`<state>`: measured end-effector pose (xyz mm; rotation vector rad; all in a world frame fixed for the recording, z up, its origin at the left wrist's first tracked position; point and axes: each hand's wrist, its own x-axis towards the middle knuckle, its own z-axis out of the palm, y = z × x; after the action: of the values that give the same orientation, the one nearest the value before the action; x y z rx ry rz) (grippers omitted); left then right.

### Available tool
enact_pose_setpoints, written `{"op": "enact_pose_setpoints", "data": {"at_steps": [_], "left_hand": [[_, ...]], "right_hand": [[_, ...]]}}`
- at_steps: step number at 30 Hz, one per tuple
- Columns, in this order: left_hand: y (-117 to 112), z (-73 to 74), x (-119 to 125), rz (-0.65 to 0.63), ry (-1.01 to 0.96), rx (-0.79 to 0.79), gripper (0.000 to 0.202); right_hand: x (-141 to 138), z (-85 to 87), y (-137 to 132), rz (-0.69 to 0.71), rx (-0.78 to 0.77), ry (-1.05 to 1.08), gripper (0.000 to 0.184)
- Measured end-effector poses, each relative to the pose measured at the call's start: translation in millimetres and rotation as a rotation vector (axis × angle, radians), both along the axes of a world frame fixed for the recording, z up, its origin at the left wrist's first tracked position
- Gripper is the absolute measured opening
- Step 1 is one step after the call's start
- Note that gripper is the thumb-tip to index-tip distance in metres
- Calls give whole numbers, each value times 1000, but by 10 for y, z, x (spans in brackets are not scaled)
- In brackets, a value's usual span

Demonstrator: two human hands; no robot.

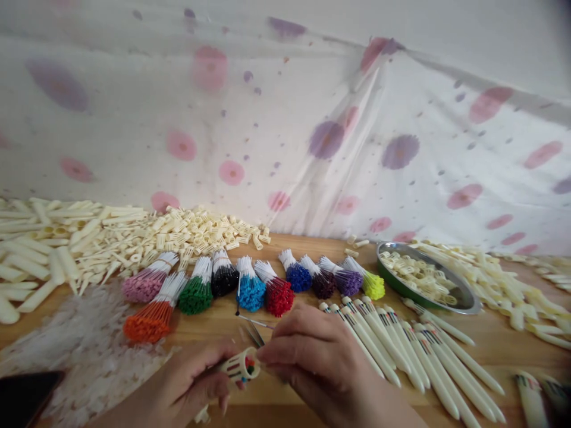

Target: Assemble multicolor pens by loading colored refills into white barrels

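My left hand (191, 380) is closed around a cream slotted pen sleeve (232, 367), its open end turned to the right. Small coloured plugs, red, green and blue among them, show in its slots and mouth. Right at that mouth, my right hand (312, 351) has its fingertips pinched together; what they grip is hidden. Just behind these fingertips show a thin white refill (259, 323) and the metal tip of a pointed tool (256, 335). I cannot tell if either is held. Another refill (238, 291) with a black end lies beside the light-blue bundle (251, 291).
Bundles of refills, such as the orange (147, 324) and red (279, 296) ones, form a row. Cream pens (437, 374) lie right, by an oval metal dish (468, 303) of slotted parts. Heaped cream parts (200, 232), clear plastic bits (89, 345) and a dark object (27, 392) are left.
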<state>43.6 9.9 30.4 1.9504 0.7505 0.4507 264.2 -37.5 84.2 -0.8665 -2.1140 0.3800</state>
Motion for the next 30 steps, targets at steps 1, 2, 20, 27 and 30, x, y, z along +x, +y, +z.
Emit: {"op": "enact_pose_setpoints", "data": {"at_steps": [1,2,20,27,30], "left_hand": [[-1,-2,3,2,-10,-21,29],[-4,-1,8,-2,-14,-39,30],[-30,-12,6,-30,-57,-188,33],[-28,46,41,-23,-53,-162,39],[-37,47,46,-27,-48,-165,36]], "right_hand": [[-21,-3,-7,-3,46,-11,14],[-39,-8,-11,-6,84,-16,15],[-86,-80,35,-48,185,-2,14],[-88,-102,34,-67,155,-26,16],[-83,-98,36,-81,116,-37,18]]}}
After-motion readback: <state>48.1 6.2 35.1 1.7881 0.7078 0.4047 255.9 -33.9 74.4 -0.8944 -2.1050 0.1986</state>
